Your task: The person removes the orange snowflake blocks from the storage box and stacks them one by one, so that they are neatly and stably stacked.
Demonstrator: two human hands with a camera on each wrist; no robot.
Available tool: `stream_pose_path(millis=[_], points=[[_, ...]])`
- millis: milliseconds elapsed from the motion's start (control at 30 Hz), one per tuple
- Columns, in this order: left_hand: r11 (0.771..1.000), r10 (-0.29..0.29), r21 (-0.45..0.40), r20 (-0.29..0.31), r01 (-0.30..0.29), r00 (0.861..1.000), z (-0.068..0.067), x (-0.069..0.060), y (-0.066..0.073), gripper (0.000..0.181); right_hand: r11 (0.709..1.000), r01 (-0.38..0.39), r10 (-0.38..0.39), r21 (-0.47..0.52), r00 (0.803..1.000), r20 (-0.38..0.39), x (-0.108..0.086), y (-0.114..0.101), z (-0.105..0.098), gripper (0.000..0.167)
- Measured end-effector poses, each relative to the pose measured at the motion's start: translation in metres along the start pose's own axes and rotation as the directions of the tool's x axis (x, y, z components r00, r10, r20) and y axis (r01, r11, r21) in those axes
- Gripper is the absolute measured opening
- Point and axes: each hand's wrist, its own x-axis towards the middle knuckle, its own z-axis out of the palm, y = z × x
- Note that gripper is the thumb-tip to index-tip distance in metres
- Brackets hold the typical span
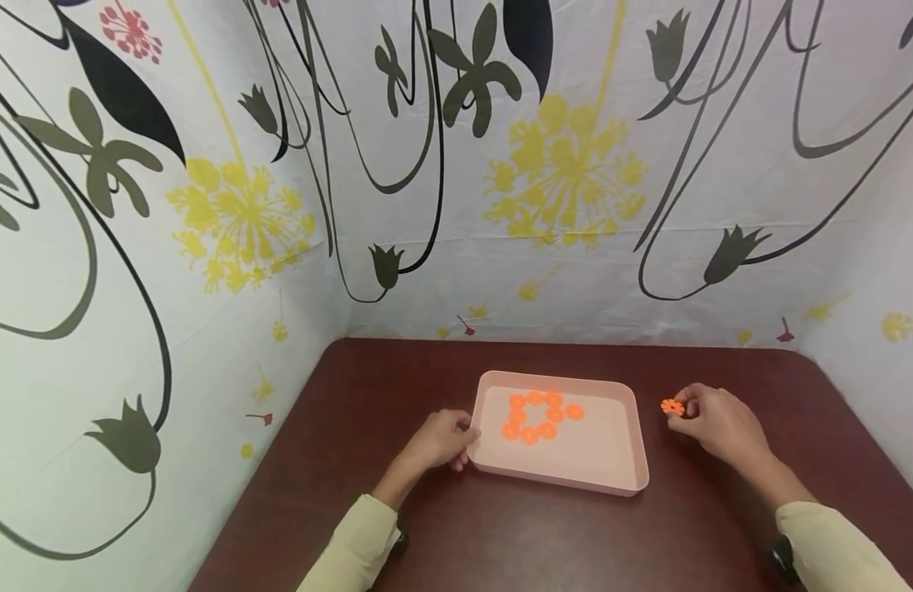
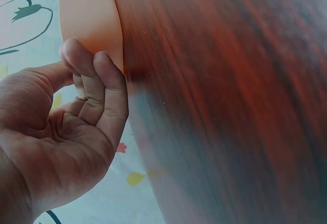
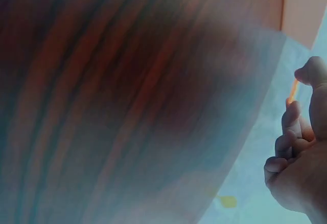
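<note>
A pale peach tray [image 1: 589,456] lies on the table, with several orange flower-shaped discs [image 1: 530,436] inside it; most form a ring, and one sits off to its right. My left hand [image 1: 435,440] grips the tray's left rim, the thumb at the inside; in the left wrist view its fingers [image 2: 115,88] curl against the tray wall [image 2: 92,14]. To the right of the tray, my right hand [image 1: 722,423] pinches one orange flower-shaped disc [image 1: 673,407] between thumb and fingers. The right wrist view shows that disc [image 3: 293,91] edge-on.
The dark reddish-brown wooden table [image 1: 515,534] has rounded far corners. Behind it and at the sides hangs a white cloth [image 1: 456,205] printed with flowers and stems. Dark bands show at both wrists, under light sleeves [image 1: 360,534].
</note>
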Motion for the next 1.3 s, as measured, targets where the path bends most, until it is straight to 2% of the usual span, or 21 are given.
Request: stream_pose_path(millis=[333, 667, 800, 933, 1067, 1167, 1300], points=[[1.0, 0.022, 0.017, 0.025, -0.023, 0.999, -0.003, 0.0, -0.002, 0.018, 0.999, -0.016, 0.019, -0.046, 0.997, 0.068, 0.005, 0.021, 0.002, 0.036], [0.999, 0.043, 0.02, 0.032, -0.043, 0.999, -0.001, -0.004, -0.007, 0.015, 0.998, -0.026, 0.031, -0.05, 0.995, 0.098, 0.001, 0.015, -0.003, 0.032], [0.997, 0.068, 0.031, 0.028, -0.069, 0.997, -0.003, -0.001, -0.002, 0.014, 0.998, -0.054, 0.056, -0.022, 0.992, 0.114, 0.004, 0.017, -0.006, 0.036], [0.997, 0.072, 0.037, 0.025, -0.072, 0.997, -0.003, 0.0, -0.001, 0.014, 1.0, -0.027, 0.028, -0.003, 0.992, 0.127, 0.008, 0.018, -0.008, 0.04], [0.997, 0.056, 0.046, 0.024, -0.057, 0.998, -0.002, 0.001, -0.001, 0.015, 0.999, 0.035, -0.036, 0.025, 0.997, 0.068, 0.01, 0.008, -0.005, 0.042], [0.998, 0.05, 0.048, 0.022, -0.051, 0.999, -0.002, 0.0, -0.002, 0.014, 0.994, 0.079, -0.077, 0.071, 0.997, -0.03, 0.008, -0.008, 0.0, 0.042], [0.998, 0.047, 0.047, 0.019, -0.048, 0.999, -0.002, 0.0, -0.003, 0.013, 0.986, 0.107, -0.09, 0.131, 0.987, -0.133, 0.007, -0.034, 0.008, 0.047]])
